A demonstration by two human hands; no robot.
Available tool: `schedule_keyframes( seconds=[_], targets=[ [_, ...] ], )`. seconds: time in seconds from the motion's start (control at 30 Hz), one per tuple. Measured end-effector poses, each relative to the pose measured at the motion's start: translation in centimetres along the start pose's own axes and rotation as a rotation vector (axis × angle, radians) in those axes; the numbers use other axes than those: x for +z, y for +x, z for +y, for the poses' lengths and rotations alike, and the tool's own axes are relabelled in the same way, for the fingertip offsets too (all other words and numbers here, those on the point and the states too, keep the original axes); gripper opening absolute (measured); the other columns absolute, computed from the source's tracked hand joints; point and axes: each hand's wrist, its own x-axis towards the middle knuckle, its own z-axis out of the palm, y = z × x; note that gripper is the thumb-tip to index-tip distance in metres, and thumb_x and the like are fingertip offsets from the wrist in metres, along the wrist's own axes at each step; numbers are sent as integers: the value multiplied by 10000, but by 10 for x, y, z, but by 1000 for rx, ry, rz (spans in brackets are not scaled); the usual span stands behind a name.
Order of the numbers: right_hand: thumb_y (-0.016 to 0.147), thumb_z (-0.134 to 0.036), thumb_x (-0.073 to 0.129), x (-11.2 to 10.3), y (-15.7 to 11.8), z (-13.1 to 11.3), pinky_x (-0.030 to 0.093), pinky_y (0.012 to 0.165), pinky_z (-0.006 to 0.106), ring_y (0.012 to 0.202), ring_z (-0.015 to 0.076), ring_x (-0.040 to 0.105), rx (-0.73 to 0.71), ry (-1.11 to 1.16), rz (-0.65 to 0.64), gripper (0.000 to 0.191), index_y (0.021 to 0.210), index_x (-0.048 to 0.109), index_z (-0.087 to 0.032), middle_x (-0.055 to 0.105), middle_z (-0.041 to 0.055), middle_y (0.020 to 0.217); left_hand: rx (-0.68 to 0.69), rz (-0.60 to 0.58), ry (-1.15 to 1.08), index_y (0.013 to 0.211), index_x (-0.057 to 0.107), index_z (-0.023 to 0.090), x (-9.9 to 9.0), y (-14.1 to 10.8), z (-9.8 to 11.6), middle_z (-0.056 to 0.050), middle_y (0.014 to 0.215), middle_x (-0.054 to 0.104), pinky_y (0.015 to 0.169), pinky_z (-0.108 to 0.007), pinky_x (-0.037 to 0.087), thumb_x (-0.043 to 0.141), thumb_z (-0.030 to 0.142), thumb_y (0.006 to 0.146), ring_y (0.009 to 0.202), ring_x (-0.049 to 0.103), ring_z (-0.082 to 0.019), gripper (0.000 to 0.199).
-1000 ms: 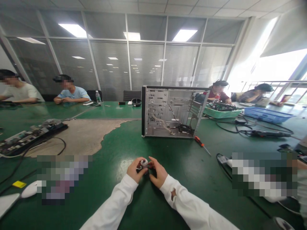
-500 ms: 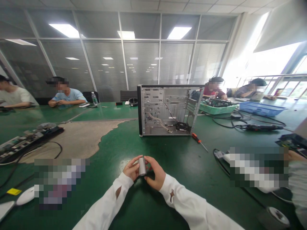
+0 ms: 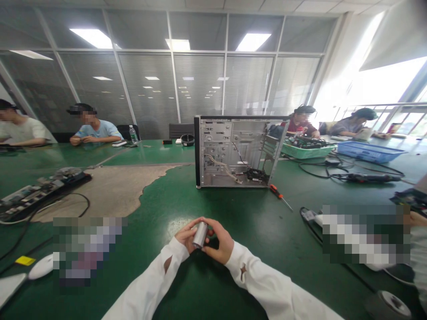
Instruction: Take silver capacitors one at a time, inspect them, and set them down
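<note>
A short silver metal cylinder (image 3: 200,234) sits between my two hands, low in the middle of the view, tilted with its top end to the right. My left hand (image 3: 186,235) holds it from the left with the fingers curled around it. My right hand (image 3: 217,241) grips it from the other side. Both hands hover just over the green tabletop (image 3: 173,209), and white sleeves cover my forearms. The hands hide the cylinder's lower end.
An open metal computer case (image 3: 233,152) stands ahead, with an orange-handled screwdriver (image 3: 279,196) beside it. A circuit board (image 3: 43,191) and cables lie left; a white mouse (image 3: 40,266) sits nearer. Co-workers sit farther along, near a green basket (image 3: 308,152) and blue tray (image 3: 368,152).
The cylinder has turned in my fingers, from showing its round end to showing its side, and now leans right. The view has shifted slightly.
</note>
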Motion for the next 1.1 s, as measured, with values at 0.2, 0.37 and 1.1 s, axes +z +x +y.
schedule_keyframes(
  seconds=[0.2, 0.37, 1.1],
  targets=[
    [537, -143, 606, 9, 1, 3, 398, 813, 336, 1037, 209, 397, 73, 79, 58, 698, 1164, 305, -201, 390, 82, 1157, 36, 63, -25, 1062, 425, 181, -7, 4, -3, -91, 877, 610, 576, -291, 410, 594, 270, 623, 700, 586, -203, 480],
    [554, -175, 633, 22, 1, 15, 404, 800, 341, 980, 195, 455, 221, 322, 114, 646, 1120, 325, -218, 457, 73, 1076, 48, 101, -68, 1032, 446, 151, -14, 7, -7, -102, 819, 627, 582, -295, 423, 558, 242, 671, 707, 598, -214, 388],
    [533, -236, 687, 14, 10, 32, 426, 596, 290, 660, 162, 580, 742, 1346, 261, 366, 859, 537, -165, 628, 54, 732, -72, 295, 80, 1044, 344, 116, 3, 6, -2, -94, 575, 639, 469, -219, 416, 406, 249, 784, 481, 597, -154, 299]
  ],
)
